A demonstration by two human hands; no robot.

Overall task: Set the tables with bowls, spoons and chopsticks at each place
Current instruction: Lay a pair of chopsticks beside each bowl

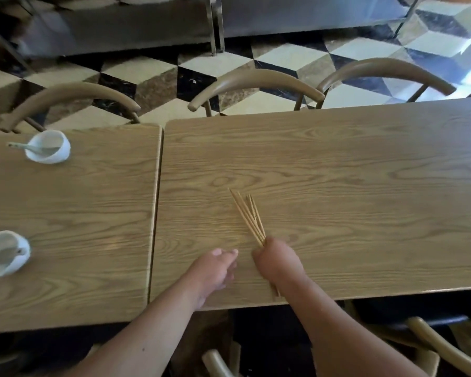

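right hand: fist clamped round the chopsticks, low on the shafts. The butt ends poke out past my wrist at the near edge of the right bench.
why held so: my read is that one hand keeps the stock together. The tips fan toward the far edge so a pair can be peeled off.
left hand: holds nothing, fingers loose. It sits just beside the right hand with fingertips aimed at the bundle, so it's probably the picker. Can't tell if it touches the bench.
chopsticks look: thin pale wooden sticks, close in tone to the bench grain. There are several, exact count unclear, and the tips are splayed, not squared up.
left bench: far bowl sits near the far-left corner with a spoon in it. Near bowl sits at the left edge, also with one inside. Both bowls are white.
status: as I judge it, bowls and spoons are down there and chopsticks are next.
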